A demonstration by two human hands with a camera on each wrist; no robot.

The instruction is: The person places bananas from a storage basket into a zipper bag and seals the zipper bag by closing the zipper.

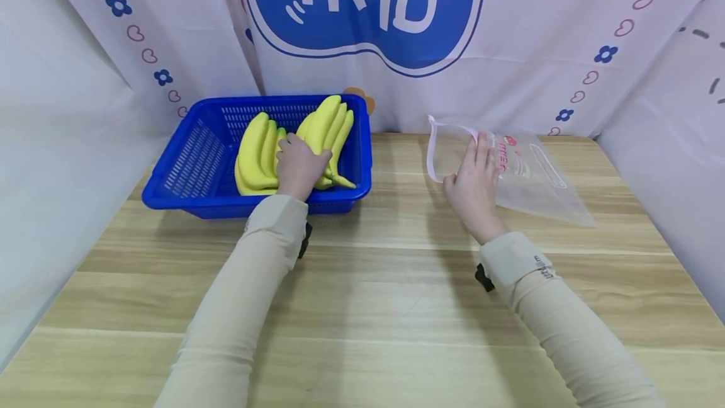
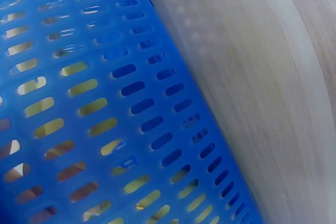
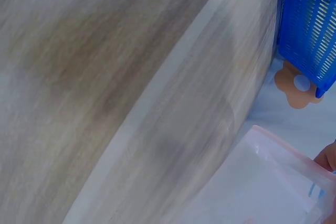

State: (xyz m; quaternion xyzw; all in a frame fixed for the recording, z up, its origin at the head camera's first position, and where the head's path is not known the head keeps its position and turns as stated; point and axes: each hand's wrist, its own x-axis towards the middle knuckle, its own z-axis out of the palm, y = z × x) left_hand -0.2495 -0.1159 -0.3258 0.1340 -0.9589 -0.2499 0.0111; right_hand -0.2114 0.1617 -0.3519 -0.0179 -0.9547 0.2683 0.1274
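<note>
Two bunches of yellow bananas, one on the left [image 1: 257,153] and one on the right [image 1: 331,128], lie in a blue plastic basket [image 1: 195,159]. My left hand [image 1: 300,169] reaches over the basket's near rim, between the bunches and touching the bananas. Its fingertips are hidden among them, so I cannot tell its grip. Farther right, my right hand [image 1: 474,191] holds a clear plastic bag [image 1: 532,172] near its pink-edged mouth, which gapes toward the basket. In the right wrist view, a finger [image 3: 326,158] lies at the bag's rim.
The wooden table [image 1: 362,307] runs up to a white cloth backdrop [image 1: 396,106] behind the basket and bag. Basket slots [image 2: 142,106] fill much of the left wrist view. White walls flank both sides of the table.
</note>
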